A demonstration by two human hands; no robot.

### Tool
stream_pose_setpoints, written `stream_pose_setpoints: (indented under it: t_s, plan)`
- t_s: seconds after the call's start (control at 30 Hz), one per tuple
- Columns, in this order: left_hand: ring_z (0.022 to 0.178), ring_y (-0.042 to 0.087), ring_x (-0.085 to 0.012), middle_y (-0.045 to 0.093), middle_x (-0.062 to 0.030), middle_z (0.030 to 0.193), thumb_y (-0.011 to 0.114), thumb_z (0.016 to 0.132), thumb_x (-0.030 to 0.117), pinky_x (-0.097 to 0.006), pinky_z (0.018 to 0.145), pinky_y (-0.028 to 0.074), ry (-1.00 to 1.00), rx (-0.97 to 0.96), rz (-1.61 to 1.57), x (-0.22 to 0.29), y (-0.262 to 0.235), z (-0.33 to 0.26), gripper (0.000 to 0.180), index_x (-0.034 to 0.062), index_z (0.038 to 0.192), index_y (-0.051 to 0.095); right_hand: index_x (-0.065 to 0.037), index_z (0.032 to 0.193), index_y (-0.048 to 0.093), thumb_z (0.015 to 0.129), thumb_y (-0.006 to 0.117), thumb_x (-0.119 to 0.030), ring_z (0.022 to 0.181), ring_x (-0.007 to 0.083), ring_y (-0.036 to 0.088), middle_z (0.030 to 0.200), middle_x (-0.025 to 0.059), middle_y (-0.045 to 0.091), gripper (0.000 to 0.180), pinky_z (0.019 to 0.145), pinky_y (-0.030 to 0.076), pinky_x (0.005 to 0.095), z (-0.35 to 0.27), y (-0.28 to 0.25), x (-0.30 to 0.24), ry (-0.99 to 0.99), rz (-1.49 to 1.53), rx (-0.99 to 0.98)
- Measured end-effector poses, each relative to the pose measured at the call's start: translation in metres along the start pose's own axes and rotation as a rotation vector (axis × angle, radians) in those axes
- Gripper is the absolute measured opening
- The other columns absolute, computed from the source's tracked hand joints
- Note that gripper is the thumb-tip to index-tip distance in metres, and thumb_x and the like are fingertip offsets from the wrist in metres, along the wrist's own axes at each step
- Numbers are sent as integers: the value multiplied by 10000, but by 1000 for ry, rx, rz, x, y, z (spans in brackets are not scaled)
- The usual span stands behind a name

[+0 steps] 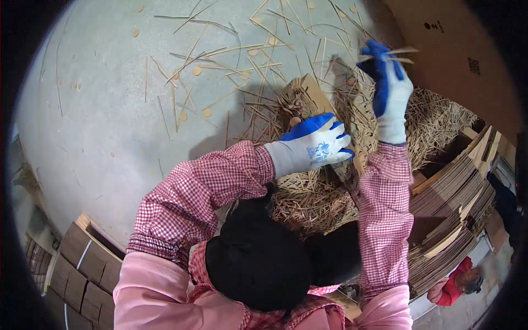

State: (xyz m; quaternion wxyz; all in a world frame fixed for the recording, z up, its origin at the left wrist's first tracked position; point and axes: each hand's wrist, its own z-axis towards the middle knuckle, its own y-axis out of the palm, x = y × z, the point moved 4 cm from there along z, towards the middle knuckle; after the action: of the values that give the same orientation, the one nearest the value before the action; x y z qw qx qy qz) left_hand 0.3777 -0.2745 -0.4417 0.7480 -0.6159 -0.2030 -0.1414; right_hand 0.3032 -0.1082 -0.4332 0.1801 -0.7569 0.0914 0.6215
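My left hand point(316, 144), in a white glove with blue fingers and palm, is closed over a narrow stack of brown cardboard pieces point(314, 99). The stack leans among loose scraps, with its lower part behind the hand. Farther up and to the right, my right hand point(389, 91) wears a matching glove and is raised above the scrap heap. A few thin cardboard strips point(406, 55) stick out of its closed fingers, slightly smeared by motion.
Shredded cardboard strips point(316, 203) heap around the stack. Thin strips and small round cardboard discs point(197, 71) litter the grey floor point(104, 110). Piled cardboard sheets point(454, 201) stand at right, below a large cardboard panel point(451, 49). Strapped bundles point(91, 258) lie lower left; a person in red point(454, 283) is lower right.
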Motion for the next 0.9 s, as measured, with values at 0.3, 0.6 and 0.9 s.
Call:
stream_pose_setpoints:
  t_s: [0.3,0.6,0.9]
  plan:
    - [1017,558,-273,596,-107,1087,504,877,246,-393,877,428,-174,134,-191,-8,19,0,254,132,1085,593,-117,1173,599,708,646,-182,1055,292,554,1128,125,606,472,989,377,374,-46,79,-24,-518,-841,-713]
    - [796,615,-284,649,-74,860,523,851,232,-391,772,478,-115,58,-199,-11,23,8,165,167,927,654,-47,840,677,725,639,-161,837,274,611,899,113,657,166,761,493,340,-43,76,7,-363,-446,-574]
    - [1106,495,-181,561,-32,1177,424,904,183,-355,984,365,-3,190,-988,-11,111,21,281,146,1147,561,-77,989,637,700,609,-54,977,308,569,1045,122,619,291,852,455,414,-58,93,-10,-801,-797,-516]
